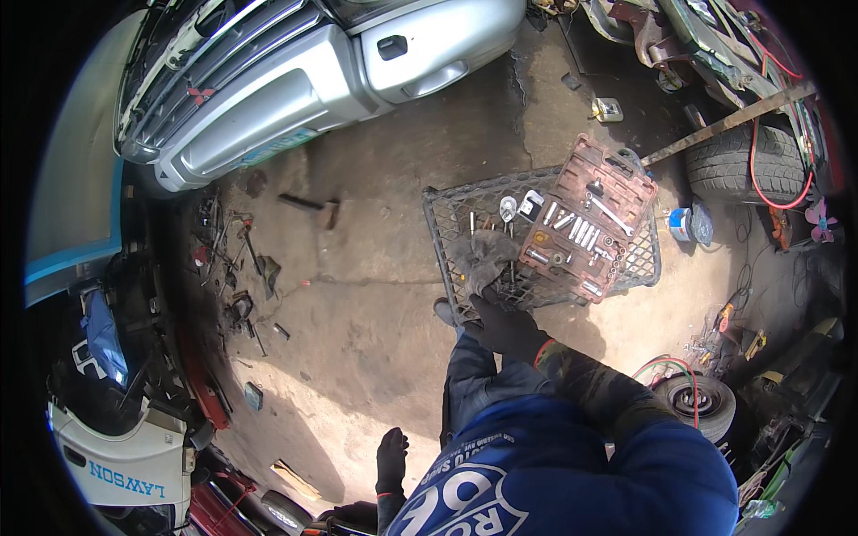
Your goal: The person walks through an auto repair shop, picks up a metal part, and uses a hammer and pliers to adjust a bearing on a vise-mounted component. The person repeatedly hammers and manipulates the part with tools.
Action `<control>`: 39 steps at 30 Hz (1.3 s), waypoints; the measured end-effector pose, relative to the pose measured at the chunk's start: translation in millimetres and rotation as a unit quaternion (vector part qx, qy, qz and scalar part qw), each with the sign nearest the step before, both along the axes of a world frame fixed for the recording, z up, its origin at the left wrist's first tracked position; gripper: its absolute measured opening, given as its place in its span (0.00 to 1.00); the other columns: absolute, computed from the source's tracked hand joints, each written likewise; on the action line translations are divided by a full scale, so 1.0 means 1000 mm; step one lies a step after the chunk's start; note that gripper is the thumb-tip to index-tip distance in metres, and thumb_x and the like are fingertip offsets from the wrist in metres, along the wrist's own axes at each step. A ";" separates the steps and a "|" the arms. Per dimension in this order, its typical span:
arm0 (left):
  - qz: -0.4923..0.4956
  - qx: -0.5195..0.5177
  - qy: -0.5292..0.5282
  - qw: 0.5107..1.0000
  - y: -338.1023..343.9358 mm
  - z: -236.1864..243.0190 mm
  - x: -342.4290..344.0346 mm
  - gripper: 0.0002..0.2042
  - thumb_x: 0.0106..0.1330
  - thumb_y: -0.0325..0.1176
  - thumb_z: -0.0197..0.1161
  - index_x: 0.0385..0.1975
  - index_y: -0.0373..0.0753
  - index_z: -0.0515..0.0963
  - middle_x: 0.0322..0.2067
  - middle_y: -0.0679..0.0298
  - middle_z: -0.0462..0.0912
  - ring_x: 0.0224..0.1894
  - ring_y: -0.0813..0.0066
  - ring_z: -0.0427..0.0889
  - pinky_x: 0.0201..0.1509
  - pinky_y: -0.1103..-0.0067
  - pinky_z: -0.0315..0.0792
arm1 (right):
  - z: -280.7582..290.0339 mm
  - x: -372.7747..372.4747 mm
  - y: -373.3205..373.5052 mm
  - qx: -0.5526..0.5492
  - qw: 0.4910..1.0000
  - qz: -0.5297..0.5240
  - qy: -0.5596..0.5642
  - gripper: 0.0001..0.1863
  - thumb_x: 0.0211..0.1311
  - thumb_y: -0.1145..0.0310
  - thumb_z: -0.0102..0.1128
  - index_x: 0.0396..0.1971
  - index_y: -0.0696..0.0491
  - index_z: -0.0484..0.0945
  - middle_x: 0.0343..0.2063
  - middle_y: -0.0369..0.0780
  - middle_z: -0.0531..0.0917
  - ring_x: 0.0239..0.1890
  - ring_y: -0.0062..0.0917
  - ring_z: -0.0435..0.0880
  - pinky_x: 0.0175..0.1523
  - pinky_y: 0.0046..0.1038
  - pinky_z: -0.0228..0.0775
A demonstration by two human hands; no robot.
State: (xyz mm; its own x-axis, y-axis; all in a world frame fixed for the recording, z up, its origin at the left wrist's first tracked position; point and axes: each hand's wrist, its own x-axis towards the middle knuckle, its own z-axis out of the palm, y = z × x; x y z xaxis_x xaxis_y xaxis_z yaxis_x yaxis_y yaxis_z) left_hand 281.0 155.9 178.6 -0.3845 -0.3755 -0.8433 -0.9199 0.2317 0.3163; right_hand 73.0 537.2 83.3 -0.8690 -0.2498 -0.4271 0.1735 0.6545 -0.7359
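My right hand [502, 314] gloved black, arm stretched forward and down, fingers curled, grip state unclear. My left hand [391, 457] gloved black too, hanging low at side, fingers loosely together, holding nothing. Both sleeves dark.

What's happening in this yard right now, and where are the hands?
A person in a blue top stands on a dirt floor beside a silver car. The gloved right hand reaches onto a black mesh crate, at a grey rag next to an open socket set case. The gloved left hand hangs by the person's side, holding nothing visible. A hammer lies on the ground.
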 end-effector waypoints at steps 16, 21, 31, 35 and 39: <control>-0.018 -0.025 -0.039 0.999 -0.020 -0.003 0.006 0.20 0.77 0.46 0.59 0.56 0.36 0.80 0.38 0.63 0.86 0.37 0.74 0.84 0.38 0.76 0.75 | -0.092 -0.088 0.219 0.207 0.875 -0.420 0.121 0.24 0.66 0.58 0.62 0.61 0.45 0.73 0.54 0.47 0.78 0.54 0.48 0.84 0.55 0.50 0.77; 0.021 -0.049 -0.164 0.985 -0.067 -0.003 0.086 0.26 0.76 0.49 0.59 0.63 0.35 0.76 0.48 0.48 0.87 0.44 0.59 0.86 0.49 0.63 0.80 | -0.143 -0.116 0.274 0.335 0.883 -0.323 0.055 0.20 0.66 0.62 0.59 0.58 0.45 0.74 0.49 0.48 0.80 0.49 0.49 0.86 0.50 0.51 0.78; -0.133 0.015 0.102 0.986 0.067 -0.013 -0.077 0.18 0.79 0.36 0.59 0.62 0.34 0.78 0.43 0.61 0.87 0.42 0.72 0.85 0.49 0.76 0.78 | -0.091 -0.086 0.255 -0.178 0.853 -0.490 -0.028 0.13 0.69 0.63 0.64 0.45 0.55 0.80 0.35 0.41 0.87 0.31 0.23 0.85 0.37 0.28 0.77; -0.183 0.203 0.214 0.938 0.173 -0.001 -0.196 0.23 0.84 0.40 0.54 0.72 0.38 0.69 0.51 0.60 0.84 0.53 0.73 0.83 0.60 0.74 0.76 | -0.029 -0.030 0.187 -0.670 0.627 -0.360 -0.170 0.15 0.77 0.73 0.53 0.59 0.59 0.76 0.43 0.41 0.85 0.37 0.24 0.86 0.44 0.27 0.82; -0.268 0.290 0.327 0.858 0.252 0.012 -0.250 0.22 0.80 0.34 0.55 0.71 0.35 0.69 0.57 0.54 0.80 0.56 0.66 0.82 0.60 0.73 0.77 | 0.028 0.002 0.123 -0.464 0.851 -0.240 -0.051 0.16 0.76 0.73 0.52 0.59 0.59 0.75 0.42 0.40 0.85 0.39 0.24 0.86 0.46 0.27 0.83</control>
